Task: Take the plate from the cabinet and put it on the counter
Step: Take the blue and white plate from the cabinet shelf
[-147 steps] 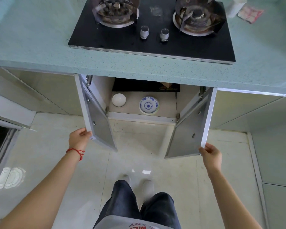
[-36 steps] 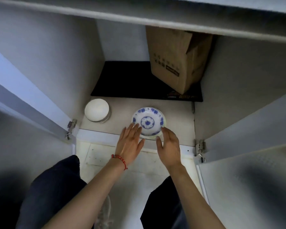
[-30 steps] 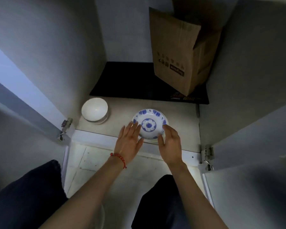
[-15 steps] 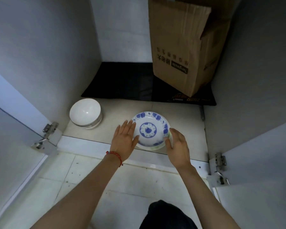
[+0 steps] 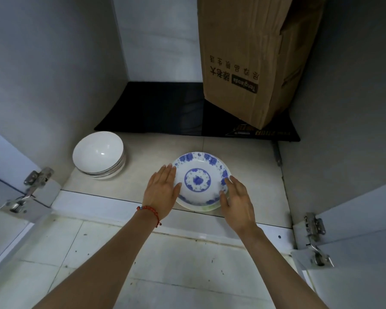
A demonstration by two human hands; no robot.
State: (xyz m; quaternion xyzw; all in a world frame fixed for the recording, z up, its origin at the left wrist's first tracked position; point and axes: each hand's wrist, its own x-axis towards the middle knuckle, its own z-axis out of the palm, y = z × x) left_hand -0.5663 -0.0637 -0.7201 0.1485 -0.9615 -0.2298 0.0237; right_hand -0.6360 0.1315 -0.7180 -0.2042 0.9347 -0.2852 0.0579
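Inside the open cabinet (image 5: 54, 85), a tilted cardboard box (image 5: 250, 59) rests on a black mat (image 5: 156, 108); stacked white bowls (image 5: 98, 153) sit left. The blue-patterned plate (image 5: 200, 175) lies near the front edge, left hand (image 5: 163, 191) and right hand (image 5: 237, 202) flanking its rim, fingers extended, thumbs on top.

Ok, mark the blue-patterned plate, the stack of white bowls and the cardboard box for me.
blue-patterned plate (image 5: 197, 180): head view, on its blue centre medallion.
stack of white bowls (image 5: 97, 152): head view, inside the top bowl.
cardboard box (image 5: 239, 52): head view, on its printed front face.
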